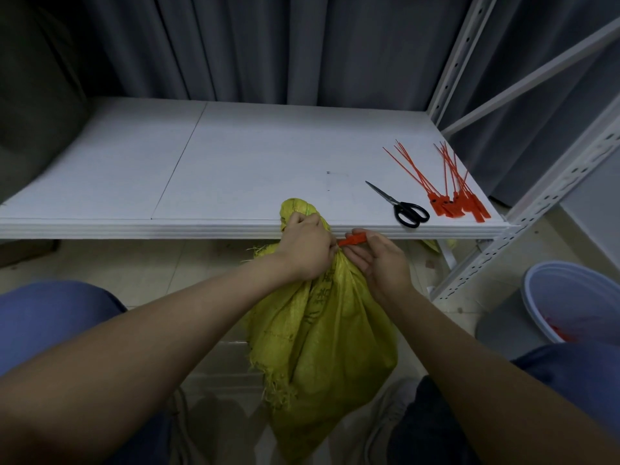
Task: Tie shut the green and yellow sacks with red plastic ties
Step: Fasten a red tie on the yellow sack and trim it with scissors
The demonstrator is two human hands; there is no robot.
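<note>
The sack (322,330) is stood upright before the shelf (235,162). Its gathered neck is gripped by the left hand (305,250), while the tie (349,240), lying crosswise rightward, is pinched by the right hand (382,263).

The yellow woven-plastic sack (322,330) looks coarse and matt, with frayed threads along its edge. The flat red plastic tie (352,239) at its neck is smooth. The white shelf board (235,162) is smooth and matt. The black-handled scissors (401,207) have shiny metal blades.
</note>
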